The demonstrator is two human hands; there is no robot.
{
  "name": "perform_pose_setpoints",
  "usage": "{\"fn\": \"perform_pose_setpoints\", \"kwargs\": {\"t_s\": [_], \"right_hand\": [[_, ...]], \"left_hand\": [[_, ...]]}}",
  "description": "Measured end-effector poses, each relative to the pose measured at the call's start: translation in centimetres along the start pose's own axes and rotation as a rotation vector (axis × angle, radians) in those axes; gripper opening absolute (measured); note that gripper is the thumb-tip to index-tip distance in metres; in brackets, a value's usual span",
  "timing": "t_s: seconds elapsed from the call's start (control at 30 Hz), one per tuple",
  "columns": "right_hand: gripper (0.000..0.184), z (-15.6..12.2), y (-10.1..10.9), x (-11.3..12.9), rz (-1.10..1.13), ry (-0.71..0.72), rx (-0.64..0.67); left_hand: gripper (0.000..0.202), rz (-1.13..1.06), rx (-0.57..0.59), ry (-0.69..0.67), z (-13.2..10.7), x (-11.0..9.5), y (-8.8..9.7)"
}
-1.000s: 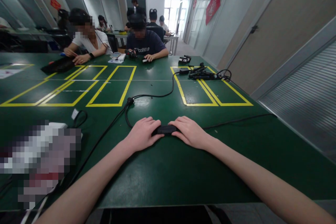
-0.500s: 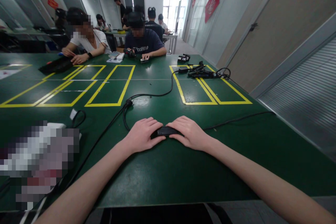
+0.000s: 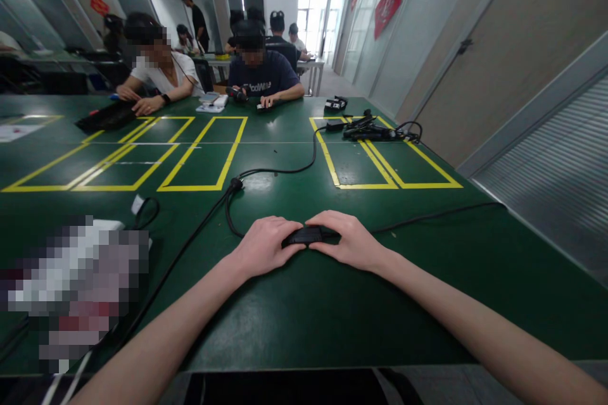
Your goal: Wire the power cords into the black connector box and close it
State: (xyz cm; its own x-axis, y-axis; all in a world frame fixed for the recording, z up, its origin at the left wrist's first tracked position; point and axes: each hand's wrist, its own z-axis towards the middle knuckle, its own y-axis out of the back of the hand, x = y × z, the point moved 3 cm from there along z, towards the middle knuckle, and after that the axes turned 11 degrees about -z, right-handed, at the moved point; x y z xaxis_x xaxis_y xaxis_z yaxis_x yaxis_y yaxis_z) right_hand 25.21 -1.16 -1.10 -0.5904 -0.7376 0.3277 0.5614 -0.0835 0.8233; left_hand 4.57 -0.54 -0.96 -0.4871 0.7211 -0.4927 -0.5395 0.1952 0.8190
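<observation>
A black power adapter [image 3: 306, 236] with cords at its ends lies on the green table in front of me. My left hand [image 3: 270, 242] is closed around its left end, thumb on the near side and fingers over the far side. On the right end, my right hand [image 3: 346, 240] pinches it between thumb and fingers, with a gap under the palm where the cord shows. A black cable [image 3: 229, 209] loops away from the left hand, and another cord [image 3: 441, 210] runs from the right hand toward the table's right edge. The fingers hide both adapter ends.
Yellow tape [image 3: 194, 188] marks rectangles on the table [image 3: 266, 335]. A heap of black cables and parts [image 3: 373, 131] lies at the far right. Blurred items [image 3: 95, 278] sit at the near left. Two people work across the table, one with a dark tray-like thing [image 3: 107, 115].
The view has shifted slightly. My right hand's fingers have opened a little and moved right along the adapter, so more of its top shows. The left hand stays on its end.
</observation>
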Motion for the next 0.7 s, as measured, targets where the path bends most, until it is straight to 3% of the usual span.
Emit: {"fn": "perform_pose_setpoints", "kwargs": {"t_s": [0.2,0.4,0.57,0.7], "right_hand": [[0.02,0.1,0.1,0.4,0.065,0.02,-0.027],[0.02,0.1,0.0,0.5,0.071,0.049,-0.02],[0.019,0.0,0.2,1.1,-0.036,0.255,-0.078],[0.023,0.0,0.2,1.3,-0.143,0.338,-0.106]], "left_hand": [[0.03,-0.067,-0.054,0.016,0.1,-0.2,-0.5],[0.018,-0.083,0.01,0.052,0.4,-0.5,-0.9],[0.05,-0.036,-0.01,0.068,0.7,-1.1,-1.2],[0.032,0.137,0.096,0.072,1.0,-1.5,-1.8]]}}
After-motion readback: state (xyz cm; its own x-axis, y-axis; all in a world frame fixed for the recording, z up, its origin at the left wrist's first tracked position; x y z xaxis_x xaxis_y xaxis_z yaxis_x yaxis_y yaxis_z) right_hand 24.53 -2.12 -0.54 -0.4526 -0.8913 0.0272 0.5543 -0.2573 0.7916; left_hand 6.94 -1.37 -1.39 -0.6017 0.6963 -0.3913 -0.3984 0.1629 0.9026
